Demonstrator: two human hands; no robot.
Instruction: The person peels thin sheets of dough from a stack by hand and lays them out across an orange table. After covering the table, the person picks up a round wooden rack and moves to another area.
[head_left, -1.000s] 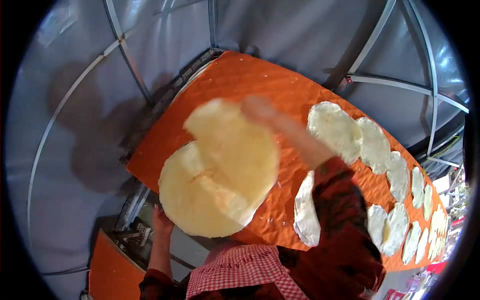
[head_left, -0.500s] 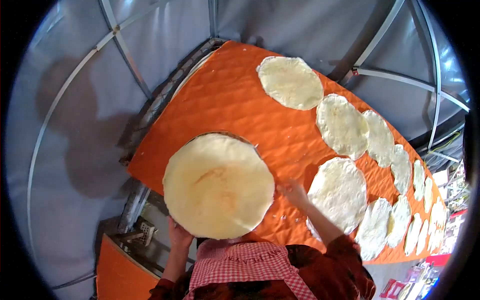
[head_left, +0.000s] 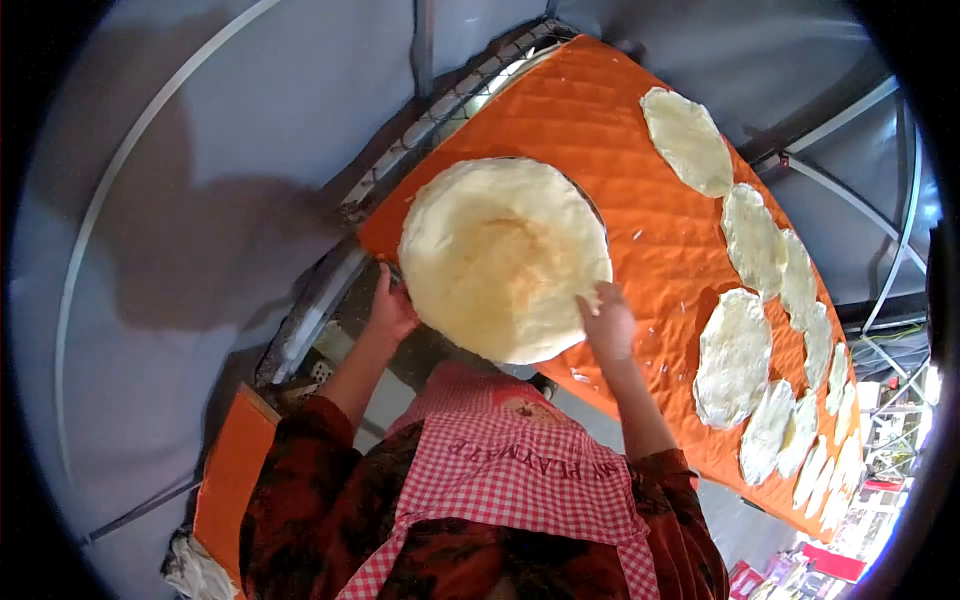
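A large round flatbread [head_left: 500, 250], pale with a browned patch in its middle, is in front of me at the near left corner of the table. A thin dark rim shows along its upper right edge, perhaps a round board or tray under it. My left hand [head_left: 392, 312] grips the lower left edge; its thumb points up and some fingers are hidden beneath. At the lower right edge is my right hand [head_left: 609, 325], fingers curled over the border of the flatbread.
An orange cloth-covered table [head_left: 640, 250] stretches to the right. Several flat dough rounds [head_left: 735, 355] lie along its right side. Grey tarp walls [head_left: 240, 150] on a metal frame [head_left: 860, 205] stand around it. Lower left is an orange panel [head_left: 232, 480].
My right hand has come from over the table to the flatbread's right edge. The view has shifted, so the table now appears farther right. My left hand stays at the flatbread's lower left.
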